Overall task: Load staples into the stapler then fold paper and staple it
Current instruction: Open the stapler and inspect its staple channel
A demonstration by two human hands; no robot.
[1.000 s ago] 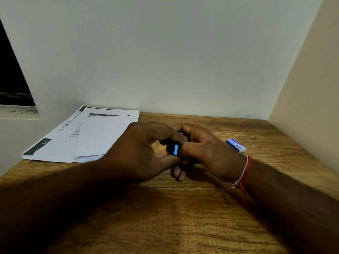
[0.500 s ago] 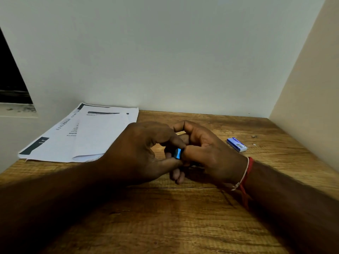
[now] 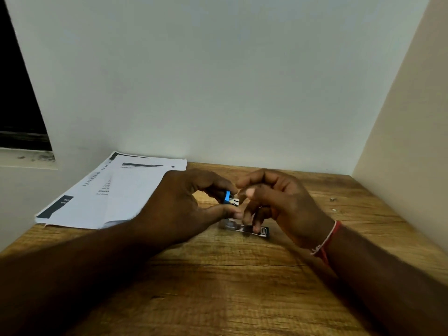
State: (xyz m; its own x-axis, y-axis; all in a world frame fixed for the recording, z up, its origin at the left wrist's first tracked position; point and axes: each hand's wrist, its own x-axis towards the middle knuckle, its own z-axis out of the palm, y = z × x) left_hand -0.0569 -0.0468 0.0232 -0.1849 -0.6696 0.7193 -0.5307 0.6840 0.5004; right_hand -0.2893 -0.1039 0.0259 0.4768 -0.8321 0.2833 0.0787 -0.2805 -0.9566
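Fingers [image 3: 218,185] of left hand [image 3: 179,202] pinched blue stapler [image 3: 227,198]; right hand [image 3: 281,202] curled beside, grip unclear. Step wanted steady hold, staples fed straight.

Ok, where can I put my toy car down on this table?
Free: the bare wood at the front, between the two forearms, and the back right corner by the side wall, save two tiny bits. Crowded: the middle, with the left hand, right hand and stapler; the papers cover the back left.

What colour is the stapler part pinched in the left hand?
The stapler part is bright blue with a silvery metal tip; head view.
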